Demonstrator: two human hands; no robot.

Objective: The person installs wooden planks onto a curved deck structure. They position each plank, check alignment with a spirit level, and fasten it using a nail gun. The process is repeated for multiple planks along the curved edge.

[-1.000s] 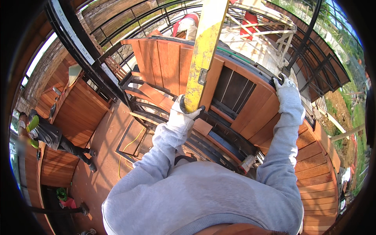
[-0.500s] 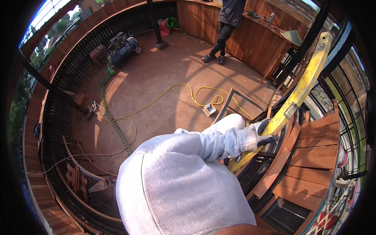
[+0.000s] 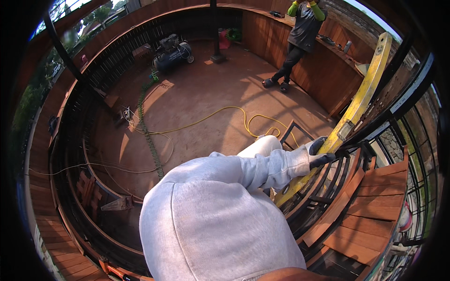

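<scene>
My left hand [image 3: 318, 153], in a light glove with dark fingers, is closed around a long yellow spirit level [image 3: 362, 100]. The level slants from beside my forearm up to the far right, bent by the lens. Its metal-framed window [image 3: 346, 129] sits just beyond my fingers. Below the hand runs a curved black metal frame [image 3: 323, 189] beside a long wooden board [image 3: 335, 208]. My grey sleeve and shoulder fill the lower middle and hide the level's near end. My right hand does not show.
A person [image 3: 302, 35] stands at the far wooden counter, hands raised. An air compressor [image 3: 172, 57] stands far left with a green coiled hose [image 3: 143, 112]. A yellow cord [image 3: 206, 115] crosses the floor. A handsaw [image 3: 117, 204] lies left; slatted boards [image 3: 370, 210] are at right.
My view has tilted and turned left, so the room sits further right and lower, and more of the person shows. My left hand keeps its hold on the spirit level.
</scene>
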